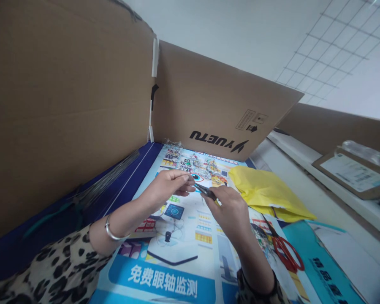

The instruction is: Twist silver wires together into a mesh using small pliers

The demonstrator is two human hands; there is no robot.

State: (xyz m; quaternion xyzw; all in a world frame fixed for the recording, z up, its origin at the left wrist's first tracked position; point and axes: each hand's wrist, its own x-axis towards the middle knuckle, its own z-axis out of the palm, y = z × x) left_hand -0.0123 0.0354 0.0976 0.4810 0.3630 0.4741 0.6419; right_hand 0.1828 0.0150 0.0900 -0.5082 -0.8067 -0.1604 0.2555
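Observation:
My left hand (168, 185) is closed in a pinch over a printed poster (190, 261), its fingertips meeting the tip of a small pair of pliers (205, 191). What the fingers pinch is too small to make out. My right hand (229, 209) is wrapped round the pliers' handles, just right of the left hand. A silver bangle (111, 231) sits on my left wrist, above a leopard-print sleeve (50, 270).
Cardboard walls (66, 105) stand at the left and back, one marked YUETU. A bundle of thin wires (107, 179) lies along the left wall. A yellow bag (266, 190) and red-handled scissors (286, 251) lie to the right. Small beaded pieces (193, 162) sit at the back.

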